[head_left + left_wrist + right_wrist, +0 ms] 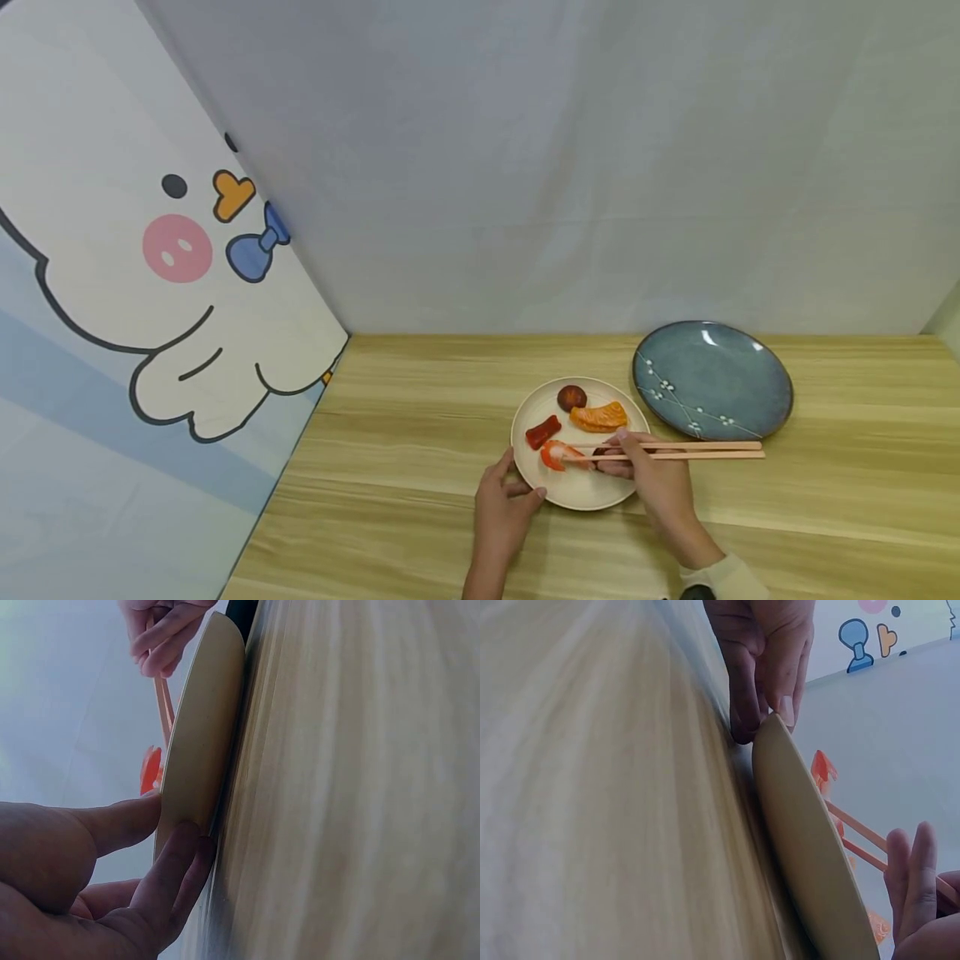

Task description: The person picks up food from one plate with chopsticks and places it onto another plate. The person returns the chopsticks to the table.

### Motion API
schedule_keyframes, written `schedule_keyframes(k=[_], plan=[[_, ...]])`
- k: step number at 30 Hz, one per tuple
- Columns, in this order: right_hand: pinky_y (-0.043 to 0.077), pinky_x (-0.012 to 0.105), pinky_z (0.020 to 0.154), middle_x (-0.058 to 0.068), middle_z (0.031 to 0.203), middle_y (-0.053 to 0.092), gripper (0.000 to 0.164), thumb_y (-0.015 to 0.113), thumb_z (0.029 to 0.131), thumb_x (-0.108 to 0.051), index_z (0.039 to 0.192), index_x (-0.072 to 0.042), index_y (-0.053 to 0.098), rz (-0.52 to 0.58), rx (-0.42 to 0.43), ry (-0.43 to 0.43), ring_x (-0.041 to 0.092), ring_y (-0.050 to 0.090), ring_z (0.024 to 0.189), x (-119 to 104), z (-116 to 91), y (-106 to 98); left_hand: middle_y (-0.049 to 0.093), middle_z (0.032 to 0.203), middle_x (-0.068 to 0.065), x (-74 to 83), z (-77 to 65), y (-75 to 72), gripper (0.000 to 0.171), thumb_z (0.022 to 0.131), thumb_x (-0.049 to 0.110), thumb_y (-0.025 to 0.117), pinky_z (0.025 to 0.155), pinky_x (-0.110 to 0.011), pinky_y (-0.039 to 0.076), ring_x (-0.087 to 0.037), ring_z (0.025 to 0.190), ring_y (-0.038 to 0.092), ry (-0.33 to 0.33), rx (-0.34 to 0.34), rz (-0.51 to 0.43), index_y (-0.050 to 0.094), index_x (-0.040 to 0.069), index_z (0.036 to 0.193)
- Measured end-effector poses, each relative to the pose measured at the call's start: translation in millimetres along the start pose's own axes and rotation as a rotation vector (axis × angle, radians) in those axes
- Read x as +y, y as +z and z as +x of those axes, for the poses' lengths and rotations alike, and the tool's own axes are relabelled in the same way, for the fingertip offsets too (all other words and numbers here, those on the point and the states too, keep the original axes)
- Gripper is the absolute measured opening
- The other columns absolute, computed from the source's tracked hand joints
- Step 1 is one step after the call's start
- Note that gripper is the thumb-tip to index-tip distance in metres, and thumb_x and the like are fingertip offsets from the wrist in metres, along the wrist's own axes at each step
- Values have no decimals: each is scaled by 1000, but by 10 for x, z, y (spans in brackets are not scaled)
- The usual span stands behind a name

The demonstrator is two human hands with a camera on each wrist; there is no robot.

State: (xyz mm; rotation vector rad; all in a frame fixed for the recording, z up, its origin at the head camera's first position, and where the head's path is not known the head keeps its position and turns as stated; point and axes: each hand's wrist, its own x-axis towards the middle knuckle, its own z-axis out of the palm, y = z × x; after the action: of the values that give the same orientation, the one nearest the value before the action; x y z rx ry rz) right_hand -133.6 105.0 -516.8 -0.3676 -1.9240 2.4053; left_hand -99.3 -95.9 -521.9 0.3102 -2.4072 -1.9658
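A cream plate [581, 497] lies on the table, its near-left rim pinched by my left hand [504, 510], thumb on top and fingers against the underside. My right hand [663, 492] holds a pair of pink chopsticks [723, 456] over the plate. Their tips meet an orange-and-white shrimp [553, 455]; whether they grip it or only touch it I cannot tell. Around the shrimp lie a dark red strip [543, 432], a round brown piece like a mushroom cap [572, 397] and an orange salmon-like slice [599, 417]. Another dark piece is partly hidden by the right fingers.
Behind and right of the cream plate stands a blue-grey oval plate [712, 379] with white blossom decoration, close to the cream rim. A pale cloth backdrop [570, 208] rises at the table's back edge. To the left is a panel [112, 400] printed with a cartoon animal.
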Motion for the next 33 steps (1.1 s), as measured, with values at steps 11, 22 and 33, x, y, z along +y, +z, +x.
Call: schedule_keyframes(k=[11, 22, 33], plan=[[67, 28, 72, 5, 82, 77, 23, 52, 108, 3, 101, 14, 70, 180, 5, -8, 16, 78, 72, -20, 17, -66, 59, 126, -24, -20, 6, 27, 77, 81, -13, 82, 70, -22, 63, -23, 93, 73, 11, 7, 26, 45, -19, 148], [67, 27, 75, 2, 87, 73, 20, 51, 108, 3, 104, 8, 70, 194, 45, 46, 13, 76, 71, -54, 32, -151, 60, 125, -23, -36, 8, 38, 77, 82, -12, 82, 70, -22, 62, -23, 94, 72, 1, 10, 37, 45, -18, 149], [66, 24, 74, 1, 86, 73, 26, 52, 109, 0, 94, -3, 73, 255, 39, 59, 12, 76, 69, -83, 62, -259, 59, 126, -21, -36, 25, 45, 77, 82, -13, 81, 71, -22, 61, -25, 96, 72, 1, 7, 4, 44, -19, 149]])
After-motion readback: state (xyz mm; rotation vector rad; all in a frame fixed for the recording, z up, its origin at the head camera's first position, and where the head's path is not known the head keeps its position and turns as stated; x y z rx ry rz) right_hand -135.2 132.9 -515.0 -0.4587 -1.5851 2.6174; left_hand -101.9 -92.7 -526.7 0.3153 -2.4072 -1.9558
